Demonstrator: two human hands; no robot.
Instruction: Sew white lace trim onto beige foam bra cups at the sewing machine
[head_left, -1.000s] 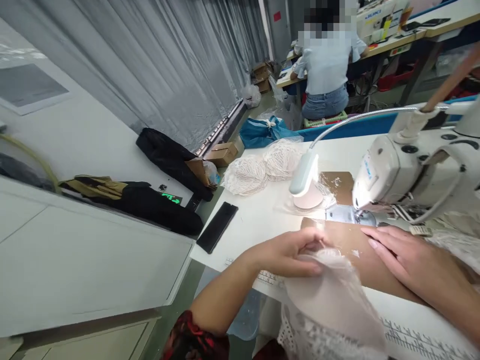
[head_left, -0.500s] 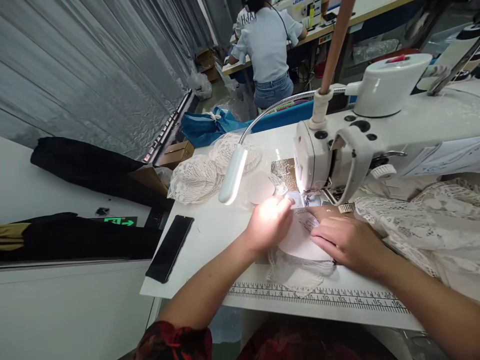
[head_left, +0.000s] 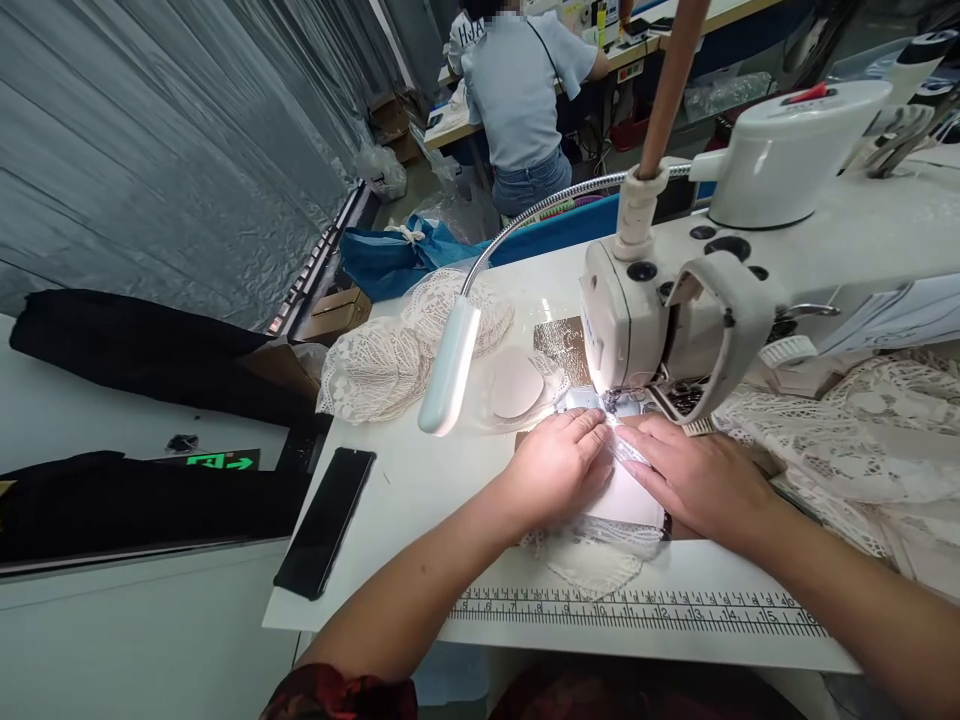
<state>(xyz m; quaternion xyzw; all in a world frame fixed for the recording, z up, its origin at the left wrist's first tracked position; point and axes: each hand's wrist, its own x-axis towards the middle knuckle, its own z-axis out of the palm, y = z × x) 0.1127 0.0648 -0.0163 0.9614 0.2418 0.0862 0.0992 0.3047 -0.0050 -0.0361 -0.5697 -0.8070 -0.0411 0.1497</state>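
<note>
My left hand (head_left: 561, 468) lies flat on a white lace-edged fabric piece (head_left: 630, 505), its fingers stretched towards the needle area of the sewing machine (head_left: 622, 330). Across from it, my right hand (head_left: 694, 480) rests on the same piece from the right, fingers extended and fairly flat. Both sets of fingertips are close to the presser foot (head_left: 611, 402), and a strip of lace shows between them. A lace layer (head_left: 596, 565) hangs out towards the table's front edge. How much of the fabric lies beneath my palms is hidden.
Left of the machine are a pale rounded piece (head_left: 517, 385), stacked lace pieces (head_left: 379, 370) and a lamp (head_left: 450, 370) on a bendy neck. A black phone (head_left: 326, 525) lies at the left. More lace (head_left: 877, 450) is heaped right. A co-worker (head_left: 517, 90) sits beyond.
My left hand has gone from closed fingers near the lamp-lit spot to lying flat beside the presser foot. My right fingertips are now nearer to it. The view has shifted slightly.
</note>
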